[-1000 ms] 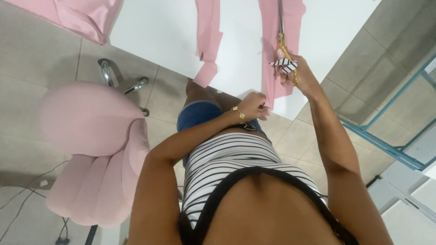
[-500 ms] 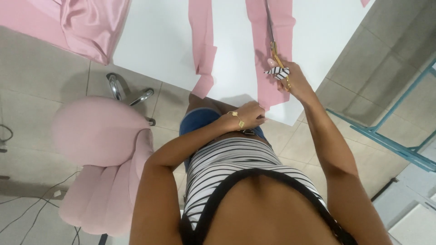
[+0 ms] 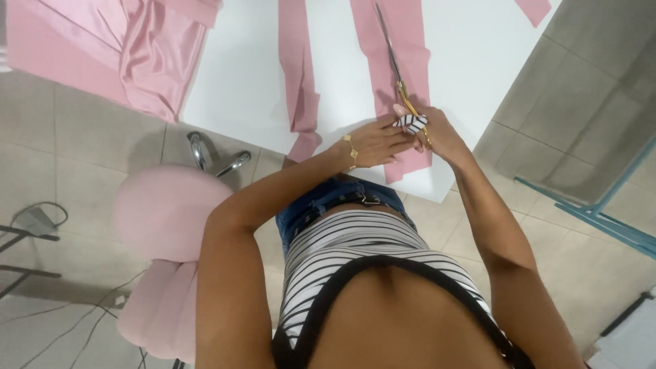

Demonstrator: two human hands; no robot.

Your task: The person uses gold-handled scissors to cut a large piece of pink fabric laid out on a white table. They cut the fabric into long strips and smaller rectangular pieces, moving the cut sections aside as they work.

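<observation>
On white table (image 3: 239, 96): right hand (image 3: 437, 133) grips scissors (image 3: 396, 68), left hand (image 3: 376, 145) pressing pink strip (image 3: 403, 41).

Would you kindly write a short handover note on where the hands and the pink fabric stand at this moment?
Right hand: grip closed on the scissors, whose blades lie up the middle of the right pink strip, tips pointing away from the person.
Left hand: flat on the near end of the same strip, beside the scissor handles.
Things: a second, narrower pink strip lies to the left on the white table; a large piece of pink satin hangs over the table's left edge; a pink stool stands below.
Done: two strips lie separate.
Left: how far the scissors have cut the right strip cannot be told.
</observation>
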